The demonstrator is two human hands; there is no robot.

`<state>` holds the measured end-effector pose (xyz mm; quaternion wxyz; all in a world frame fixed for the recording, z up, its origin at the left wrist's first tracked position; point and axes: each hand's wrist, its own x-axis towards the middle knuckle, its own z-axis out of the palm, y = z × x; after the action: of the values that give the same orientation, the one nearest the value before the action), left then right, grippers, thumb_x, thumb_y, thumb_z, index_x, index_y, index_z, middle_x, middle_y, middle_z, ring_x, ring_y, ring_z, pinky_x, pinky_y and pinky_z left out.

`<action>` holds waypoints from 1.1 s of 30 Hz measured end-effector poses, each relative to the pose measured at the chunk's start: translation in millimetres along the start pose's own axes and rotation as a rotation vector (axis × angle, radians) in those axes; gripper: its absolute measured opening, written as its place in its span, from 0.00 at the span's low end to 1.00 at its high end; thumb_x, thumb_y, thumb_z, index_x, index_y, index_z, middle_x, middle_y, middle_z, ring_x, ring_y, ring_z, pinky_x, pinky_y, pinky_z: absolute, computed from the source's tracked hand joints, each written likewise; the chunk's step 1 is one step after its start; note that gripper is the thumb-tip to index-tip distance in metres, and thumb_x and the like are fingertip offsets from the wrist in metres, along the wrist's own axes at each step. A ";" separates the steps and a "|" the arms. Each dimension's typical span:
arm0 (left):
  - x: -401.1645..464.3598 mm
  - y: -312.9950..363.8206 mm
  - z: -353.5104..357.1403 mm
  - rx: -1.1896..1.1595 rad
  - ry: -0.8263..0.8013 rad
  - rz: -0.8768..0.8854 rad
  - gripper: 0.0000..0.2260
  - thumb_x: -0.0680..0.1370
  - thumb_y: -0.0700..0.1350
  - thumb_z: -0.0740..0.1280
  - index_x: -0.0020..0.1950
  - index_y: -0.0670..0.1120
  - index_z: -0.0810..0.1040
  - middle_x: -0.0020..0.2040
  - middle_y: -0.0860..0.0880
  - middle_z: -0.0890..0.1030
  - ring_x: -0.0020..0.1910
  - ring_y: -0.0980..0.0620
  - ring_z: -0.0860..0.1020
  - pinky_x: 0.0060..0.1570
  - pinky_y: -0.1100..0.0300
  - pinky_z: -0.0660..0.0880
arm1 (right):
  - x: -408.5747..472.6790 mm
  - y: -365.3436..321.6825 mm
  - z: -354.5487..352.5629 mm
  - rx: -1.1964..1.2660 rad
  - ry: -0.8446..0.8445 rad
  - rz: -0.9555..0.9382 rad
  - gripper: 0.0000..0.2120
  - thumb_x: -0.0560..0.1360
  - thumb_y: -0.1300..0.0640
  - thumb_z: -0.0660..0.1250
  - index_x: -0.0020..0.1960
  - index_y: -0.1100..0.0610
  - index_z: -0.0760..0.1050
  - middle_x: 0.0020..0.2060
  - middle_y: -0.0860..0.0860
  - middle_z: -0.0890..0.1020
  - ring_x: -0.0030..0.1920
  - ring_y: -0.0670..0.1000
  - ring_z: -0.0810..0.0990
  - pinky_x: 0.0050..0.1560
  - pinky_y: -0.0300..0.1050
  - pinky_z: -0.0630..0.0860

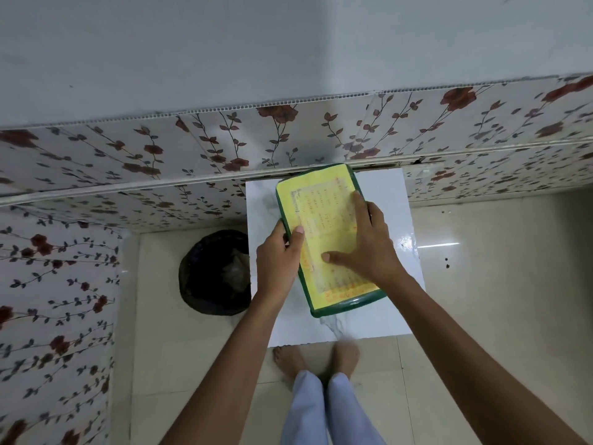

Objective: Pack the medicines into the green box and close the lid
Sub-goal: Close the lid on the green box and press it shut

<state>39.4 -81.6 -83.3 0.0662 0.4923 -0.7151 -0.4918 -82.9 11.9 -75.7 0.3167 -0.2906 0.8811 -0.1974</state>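
The green box (345, 304) lies on a small white marble-patterned table (382, 319), its lid down with a yellow printed label (321, 203) covering the top. My left hand (279, 255) grips the box's left edge, thumb resting over the lid. My right hand (365, 242) lies flat on the lid with fingers spread, pressing on the label. No medicines are visible; the inside of the box is hidden under the lid.
A black bin (215, 273) stands on the floor just left of the table. Floral-patterned wall panels (128, 162) run behind and to the left. Glossy cream floor tiles (497, 268) extend right. My bare feet (316, 358) stand at the table's near edge.
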 end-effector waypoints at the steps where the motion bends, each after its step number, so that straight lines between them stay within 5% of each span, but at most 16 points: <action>1: 0.6 -0.1 0.9 -0.001 0.009 0.000 0.13 0.79 0.53 0.58 0.57 0.48 0.75 0.44 0.51 0.81 0.42 0.51 0.79 0.37 0.58 0.74 | 0.7 1.3 0.9 -0.009 -0.001 -0.005 0.54 0.62 0.44 0.77 0.75 0.50 0.44 0.73 0.54 0.57 0.71 0.58 0.61 0.66 0.62 0.67; 4: 1.7 3.0 5.3 -0.027 0.045 -0.048 0.13 0.78 0.52 0.59 0.54 0.46 0.76 0.44 0.49 0.81 0.41 0.51 0.79 0.35 0.60 0.72 | 3.5 4.8 2.5 -0.015 0.022 -0.019 0.47 0.67 0.44 0.72 0.75 0.50 0.46 0.73 0.53 0.59 0.70 0.58 0.64 0.65 0.60 0.70; 10: 37.0 14.8 18.3 -0.090 0.195 -0.178 0.19 0.76 0.56 0.58 0.54 0.41 0.75 0.54 0.37 0.76 0.53 0.39 0.75 0.52 0.46 0.75 | 46.3 -2.7 -7.8 0.235 0.153 0.188 0.27 0.78 0.43 0.55 0.71 0.58 0.60 0.64 0.57 0.76 0.62 0.60 0.75 0.60 0.57 0.74; 15: 72.8 41.8 22.1 -0.074 0.304 -0.289 0.21 0.80 0.54 0.53 0.60 0.38 0.70 0.62 0.34 0.69 0.61 0.37 0.68 0.47 0.56 0.63 | 95.0 -23.2 -15.9 0.276 0.164 0.202 0.27 0.78 0.40 0.50 0.59 0.62 0.71 0.46 0.55 0.80 0.47 0.57 0.80 0.43 0.47 0.71; 21: 80.3 42.9 30.9 -0.094 0.393 -0.295 0.20 0.80 0.53 0.52 0.55 0.37 0.71 0.58 0.36 0.70 0.47 0.39 0.74 0.39 0.57 0.66 | 107.6 -20.8 -5.8 0.304 0.160 0.272 0.29 0.75 0.35 0.52 0.57 0.61 0.69 0.41 0.51 0.78 0.40 0.54 0.79 0.36 0.46 0.70; 24: 82.0 41.7 31.7 -0.090 0.425 -0.297 0.19 0.81 0.51 0.53 0.54 0.36 0.72 0.58 0.36 0.71 0.39 0.46 0.69 0.37 0.58 0.65 | 110.9 -19.7 -3.6 0.274 0.154 0.269 0.31 0.75 0.34 0.51 0.55 0.61 0.71 0.40 0.52 0.79 0.39 0.54 0.79 0.36 0.46 0.70; 33: 84.6 43.2 33.8 -0.032 0.439 -0.295 0.19 0.81 0.51 0.52 0.53 0.37 0.72 0.58 0.37 0.71 0.39 0.47 0.68 0.38 0.56 0.65 | 119.1 -14.8 0.5 0.277 0.206 0.267 0.30 0.74 0.35 0.51 0.49 0.61 0.74 0.39 0.54 0.80 0.39 0.55 0.78 0.37 0.46 0.69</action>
<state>-50.6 -123.8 -100.2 0.1550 0.6851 -0.5962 -0.3887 -151.9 -75.3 -121.0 0.2853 -0.1036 0.9039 -0.3014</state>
